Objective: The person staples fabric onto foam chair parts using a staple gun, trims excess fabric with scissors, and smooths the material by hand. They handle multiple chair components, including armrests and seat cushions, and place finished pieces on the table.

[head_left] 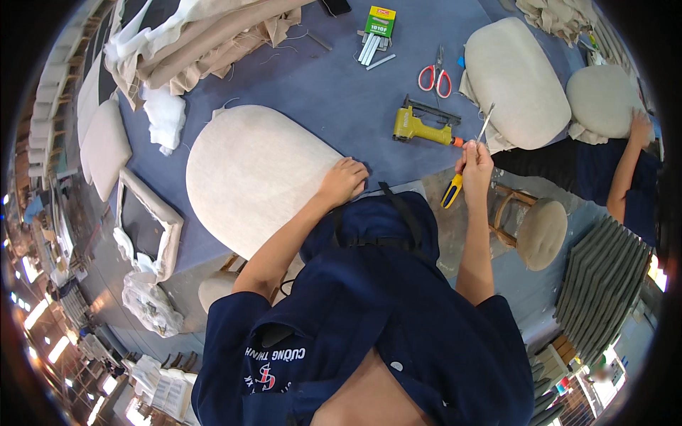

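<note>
A large beige upholstered panel [259, 177], rounded at its far-left end, lies on the blue-grey table before me. My left hand [344, 181] holds its near-right edge, fingers curled over the rim. My right hand [477, 160] is closed around a screwdriver [452, 190]; the yellow-and-black handle hangs below the fist and the metal shaft points up past the fingers. Just beyond that hand lies a yellow-green staple gun [425, 129] with an orange-red end. Farther back are red-handled scissors [435, 79] and a green-and-yellow staple box [379, 23] with staple strips [370, 48].
Another beige padded panel [518, 82] lies at the right. Beyond it, a co-worker's hand [641, 126] touches a further panel [602, 103]. Fabric [213, 42] is heaped at the far left, near white wadding [165, 117] and a padded frame [167, 241]. A stool [541, 233] stands at right.
</note>
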Demonstrator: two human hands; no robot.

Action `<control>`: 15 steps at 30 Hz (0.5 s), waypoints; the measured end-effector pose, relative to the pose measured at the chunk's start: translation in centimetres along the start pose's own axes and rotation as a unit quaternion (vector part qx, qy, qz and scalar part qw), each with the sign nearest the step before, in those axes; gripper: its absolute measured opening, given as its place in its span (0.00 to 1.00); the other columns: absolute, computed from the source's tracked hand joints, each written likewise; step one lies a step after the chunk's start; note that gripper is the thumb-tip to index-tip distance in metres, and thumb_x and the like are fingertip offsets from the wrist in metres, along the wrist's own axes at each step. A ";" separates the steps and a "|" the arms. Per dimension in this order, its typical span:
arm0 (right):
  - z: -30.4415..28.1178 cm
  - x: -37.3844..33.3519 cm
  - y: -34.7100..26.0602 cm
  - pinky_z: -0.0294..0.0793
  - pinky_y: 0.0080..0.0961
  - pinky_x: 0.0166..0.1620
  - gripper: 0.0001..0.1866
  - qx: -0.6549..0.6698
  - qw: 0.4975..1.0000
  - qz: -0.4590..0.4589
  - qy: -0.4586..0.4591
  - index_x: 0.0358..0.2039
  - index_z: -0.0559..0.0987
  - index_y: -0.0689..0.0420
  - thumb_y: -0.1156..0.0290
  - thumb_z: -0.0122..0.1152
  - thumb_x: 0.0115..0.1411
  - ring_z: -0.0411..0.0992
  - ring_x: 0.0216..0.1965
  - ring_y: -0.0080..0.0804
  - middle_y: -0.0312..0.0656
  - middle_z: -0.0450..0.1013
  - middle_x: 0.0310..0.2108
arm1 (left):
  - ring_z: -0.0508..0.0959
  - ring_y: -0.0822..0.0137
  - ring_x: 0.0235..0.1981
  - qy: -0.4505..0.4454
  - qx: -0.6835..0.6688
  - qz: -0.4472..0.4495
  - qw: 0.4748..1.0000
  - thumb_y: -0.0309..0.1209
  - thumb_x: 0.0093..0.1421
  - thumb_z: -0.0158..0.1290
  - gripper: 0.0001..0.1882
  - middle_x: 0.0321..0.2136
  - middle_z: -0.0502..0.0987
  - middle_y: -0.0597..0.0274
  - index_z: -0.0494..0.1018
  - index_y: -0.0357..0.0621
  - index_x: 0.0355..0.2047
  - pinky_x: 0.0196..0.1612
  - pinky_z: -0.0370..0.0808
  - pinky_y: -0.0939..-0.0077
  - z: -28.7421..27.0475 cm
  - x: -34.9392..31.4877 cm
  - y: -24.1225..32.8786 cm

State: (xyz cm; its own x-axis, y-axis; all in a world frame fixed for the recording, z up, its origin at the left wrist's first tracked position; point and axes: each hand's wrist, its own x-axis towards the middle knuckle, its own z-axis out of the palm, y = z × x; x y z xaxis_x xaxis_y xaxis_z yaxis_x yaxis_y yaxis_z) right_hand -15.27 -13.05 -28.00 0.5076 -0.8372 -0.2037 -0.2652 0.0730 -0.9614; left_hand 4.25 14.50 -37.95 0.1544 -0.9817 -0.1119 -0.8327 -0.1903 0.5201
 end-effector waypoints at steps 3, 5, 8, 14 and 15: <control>-0.7 0.5 1.0 0.63 0.20 0.22 0.17 0.005 1.000 0.017 -0.018 0.37 0.76 0.59 0.61 0.51 0.80 0.66 0.17 0.17 0.28 0.60 0.18 | 0.69 0.54 0.68 0.116 0.060 -0.062 0.989 0.39 0.59 0.64 0.26 0.59 0.77 0.58 0.78 0.47 0.57 0.77 0.55 0.52 -0.7 -1.6 1.1; -0.7 1.3 1.1 0.64 0.20 0.22 0.16 -0.003 0.999 0.012 -0.037 0.37 0.76 0.59 0.62 0.51 0.80 0.66 0.17 0.18 0.28 0.60 0.18 | 0.64 0.54 0.73 0.116 0.082 -0.116 0.983 0.41 0.59 0.65 0.30 0.64 0.74 0.59 0.76 0.47 0.61 0.78 0.53 0.51 -1.4 -2.9 1.6; -0.1 3.5 0.5 0.64 0.21 0.21 0.16 -0.020 0.997 -0.005 -0.070 0.37 0.75 0.59 0.62 0.52 0.79 0.66 0.17 0.18 0.28 0.60 0.18 | 0.60 0.54 0.75 0.090 0.127 -0.135 0.979 0.43 0.59 0.66 0.32 0.66 0.72 0.61 0.75 0.50 0.63 0.78 0.51 0.47 -1.5 -3.2 2.5; 1.3 8.3 -1.1 0.66 0.21 0.21 0.16 0.021 0.990 -0.017 -0.138 0.37 0.75 0.60 0.62 0.53 0.79 0.68 0.17 0.18 0.30 0.63 0.20 | 0.59 0.55 0.76 0.097 0.143 -0.100 0.980 0.45 0.62 0.63 0.28 0.66 0.72 0.69 0.76 0.60 0.63 0.79 0.46 0.43 -0.7 -3.1 1.8; 1.7 9.2 -1.2 0.67 0.20 0.21 0.16 0.021 0.991 -0.013 -0.132 0.37 0.75 0.60 0.62 0.53 0.79 0.68 0.17 0.18 0.30 0.63 0.20 | 0.59 0.55 0.76 0.090 0.147 -0.103 0.980 0.45 0.63 0.62 0.28 0.66 0.72 0.70 0.76 0.60 0.63 0.79 0.45 0.43 -0.6 -3.3 1.8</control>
State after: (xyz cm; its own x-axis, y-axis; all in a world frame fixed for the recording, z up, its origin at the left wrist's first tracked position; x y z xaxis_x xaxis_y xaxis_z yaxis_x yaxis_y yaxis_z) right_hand -8.90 -19.96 -29.04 0.7114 -0.6691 -0.2150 -0.2183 0.0805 -0.9726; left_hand 2.56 17.38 -36.09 0.4050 -0.9140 -0.0234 -0.8868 -0.3990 0.2332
